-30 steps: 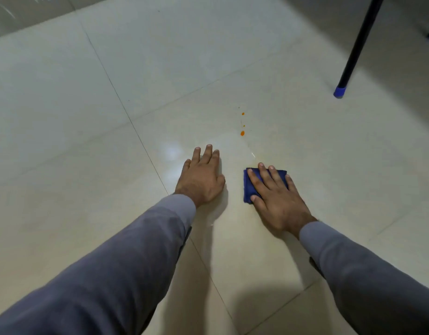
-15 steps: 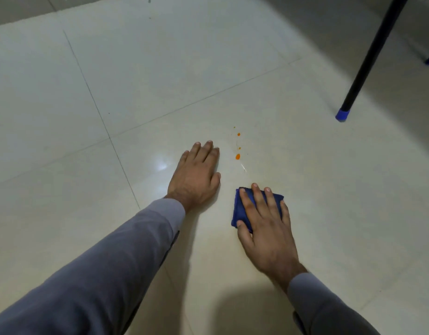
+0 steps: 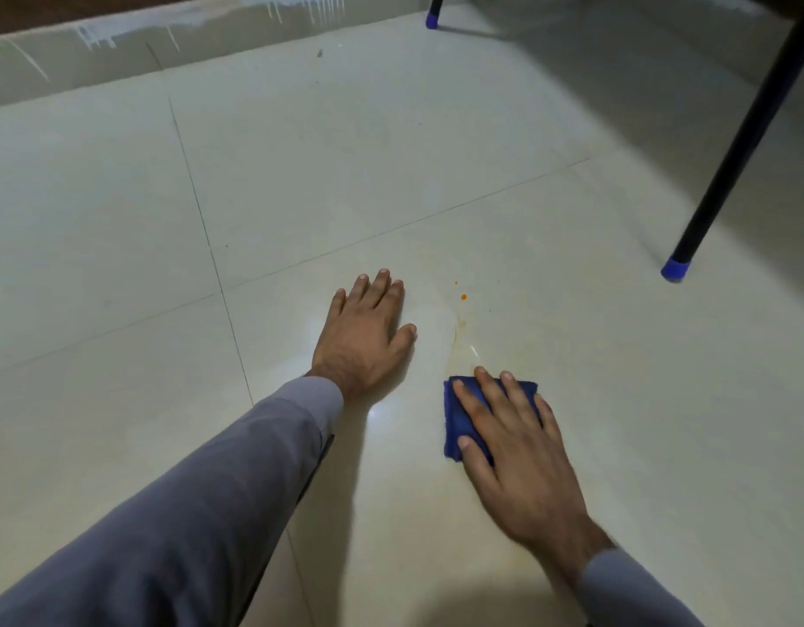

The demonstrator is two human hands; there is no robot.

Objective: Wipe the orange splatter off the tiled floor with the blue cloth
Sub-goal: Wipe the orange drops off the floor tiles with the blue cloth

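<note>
The tiled floor [image 3: 436, 151] is a pale, glossy cream, ruled into large squares by thin dark grout lines, with soft white glints of reflected light. On it sit two small orange splatter [image 3: 463, 297] dots, and a faint yellowish-orange smear trails from them toward the blue cloth [image 3: 456, 420] — a deep, saturated royal blue, plain and unpatterned. Both sleeves [image 3: 201, 504] are a flat grey with a slight lilac cast. The table leg [image 3: 748, 129] is black, capped in bright blue (a second blue cap shows at the top edge). The skirting [image 3: 119, 52] along the far wall is greyish — streaked with white drips.
</note>
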